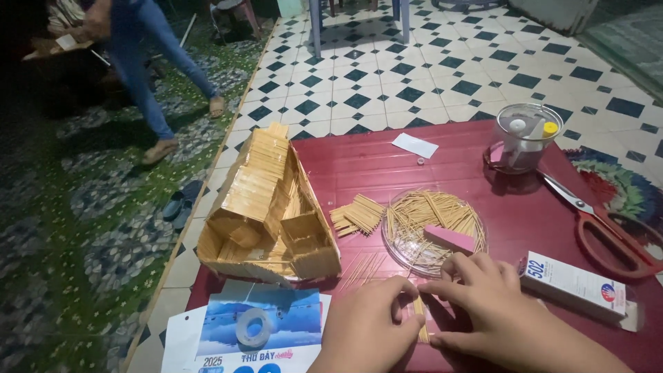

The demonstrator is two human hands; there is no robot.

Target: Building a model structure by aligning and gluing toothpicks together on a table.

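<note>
A person's 2 hands work at the near edge of a low red table (387,159), seen from above. The left hand (369,330) and right hand (483,304) meet over a short strip of sticks (420,319) glued side by side, which lies flat on the table near the near edge. Both hands have their fingers curled and pinched in on the strip: the left fingertips touch its left side, the right thumb and forefinger press its right side and top. Neither hand lifts it.

Just beyond the hands sits a clear round dish (404,245) full of loose sticks, with a pink block (449,238) lying across them. Left of the dish lies a small pile of stick panels (358,214). At the table's left edge stands a model house (271,204) built of sticks, open side up. At the near left corner lies a calendar (262,324) with a tape roll (253,329) on it. Right of the hands is a white glue box (577,284), and beyond it red scissors (608,231) reach toward the right edge. At the far right corner stands a clear cup (525,138) holding small bottles. A white paper slip (415,145) lies near the far edge.

On the floor to the left, another person's legs (148,69) stand on a patterned carpet.
</note>
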